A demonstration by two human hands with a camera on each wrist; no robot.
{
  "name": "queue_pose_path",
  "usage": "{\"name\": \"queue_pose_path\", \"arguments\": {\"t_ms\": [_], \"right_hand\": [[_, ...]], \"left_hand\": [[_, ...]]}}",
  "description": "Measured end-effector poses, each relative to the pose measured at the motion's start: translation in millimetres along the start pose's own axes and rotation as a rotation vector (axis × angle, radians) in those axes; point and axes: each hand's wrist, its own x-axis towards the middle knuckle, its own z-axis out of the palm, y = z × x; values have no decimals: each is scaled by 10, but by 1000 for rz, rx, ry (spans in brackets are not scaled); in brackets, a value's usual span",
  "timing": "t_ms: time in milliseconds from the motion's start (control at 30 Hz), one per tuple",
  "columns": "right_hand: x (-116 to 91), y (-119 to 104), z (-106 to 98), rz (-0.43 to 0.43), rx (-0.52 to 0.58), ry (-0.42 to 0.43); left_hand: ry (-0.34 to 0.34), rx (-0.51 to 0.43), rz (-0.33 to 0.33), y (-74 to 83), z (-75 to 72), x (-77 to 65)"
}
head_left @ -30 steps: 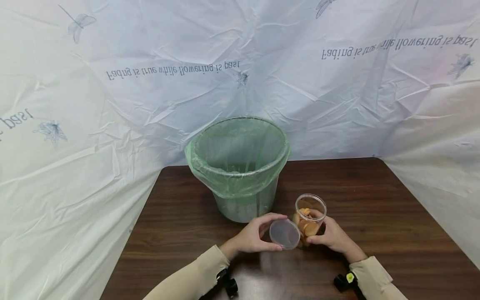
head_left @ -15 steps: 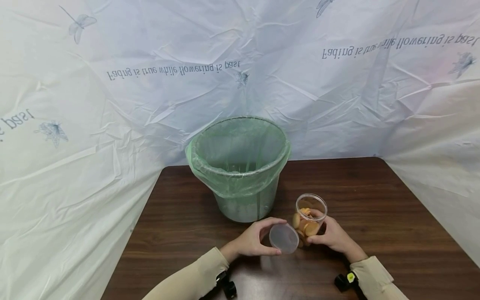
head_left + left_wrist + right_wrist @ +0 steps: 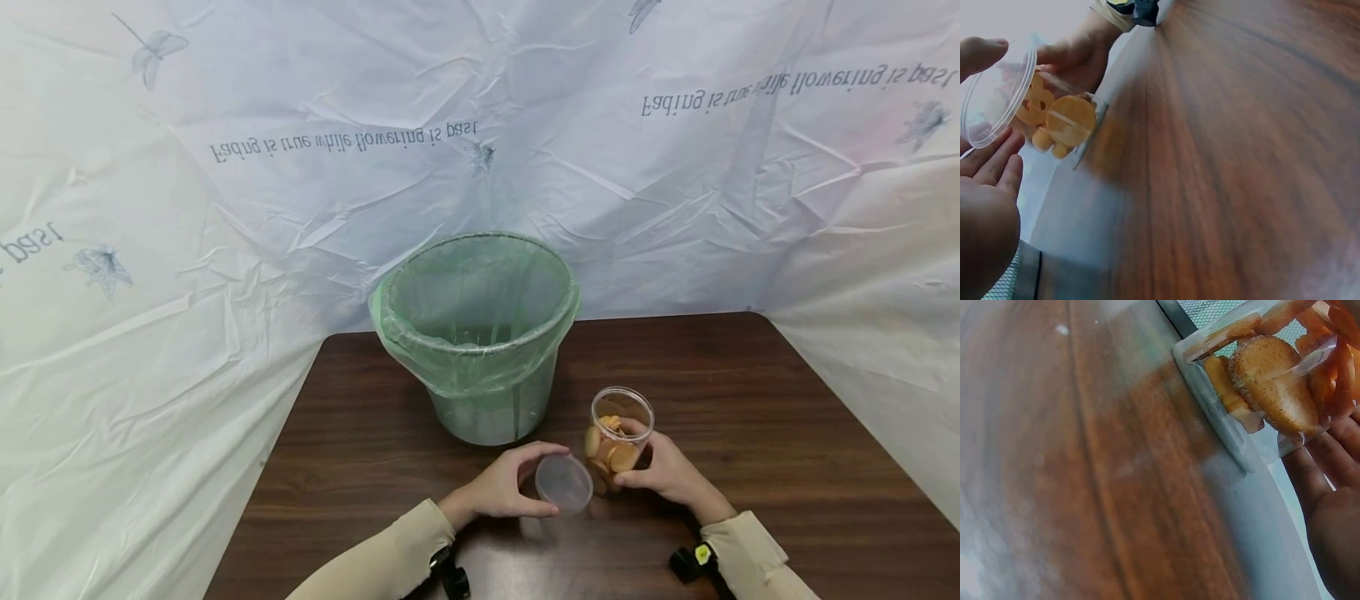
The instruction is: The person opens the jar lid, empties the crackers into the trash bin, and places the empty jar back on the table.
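My left hand (image 3: 498, 485) pinches a round translucent lid (image 3: 564, 483) by its edge between thumb and fingers. Just to the right, my right hand (image 3: 671, 472) grips a clear plastic jar (image 3: 622, 414) round its side. The jar is uncovered, and its rim faces up. Round golden biscuits (image 3: 1272, 384) and some ring-shaped snacks (image 3: 1036, 103) lie in its lower part. In the left wrist view, the lid (image 3: 999, 94) overlaps the mouth of the jar. The jar's base is close over the table top in the right wrist view.
A mesh waste bin (image 3: 487, 412) with a green bag (image 3: 480, 371) folded over its rim stands behind the hands, left of the jar. The dark wooden table (image 3: 750, 400) is backed by a white printed plastic sheet (image 3: 375, 192).
My left hand has drawn the lid slightly down and left, away from the jar, and the lid's tilt has changed. My right hand and the jar have stayed in place.
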Motion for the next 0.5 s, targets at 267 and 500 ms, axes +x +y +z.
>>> {"name": "queue_pose_path", "arguments": {"t_ms": [267, 500], "right_hand": [[21, -31, -10, -10, 46, -12], [-4, -26, 6, 22, -30, 27]], "left_hand": [[-30, 14, -50, 158, -17, -21], [-32, 110, -116, -39, 14, -67]]}}
